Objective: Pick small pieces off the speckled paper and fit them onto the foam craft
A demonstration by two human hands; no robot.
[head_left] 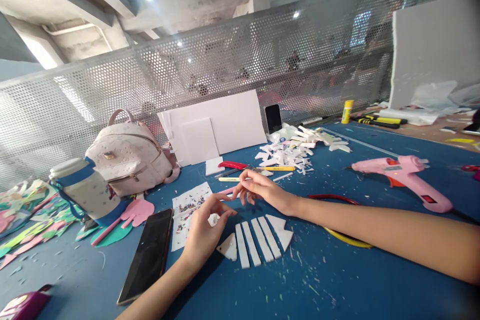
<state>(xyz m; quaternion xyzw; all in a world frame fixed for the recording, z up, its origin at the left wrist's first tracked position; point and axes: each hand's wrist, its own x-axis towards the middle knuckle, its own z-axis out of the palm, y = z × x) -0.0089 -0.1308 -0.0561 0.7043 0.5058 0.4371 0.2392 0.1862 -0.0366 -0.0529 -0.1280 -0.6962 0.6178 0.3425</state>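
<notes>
My left hand (206, 225) hovers at the left of the foam pieces, its thumb and fingers curled toward each other. Fingertips of my right hand (268, 191) almost meet it, bent inward and close together. Anything pinched in either hand is too small or hidden to name. Just below lie several white foam strips (252, 244) side by side, between a rounded triangular foam piece (228, 247) with a dark dot and a notched foam piece (280, 230). Under my left hand is a white paper sheet (180, 232) with small dark and coloured bits on it.
A phone (148, 252) lies at left, near a bottle (88, 192) and backpack (129, 155). Foam scraps (292, 147), a yellow cutter (277, 168) and red-handled pliers (232, 164) are beyond my hands. The pink glue gun (407, 175) lies right; a red-yellow cable (345, 237) runs under my right forearm.
</notes>
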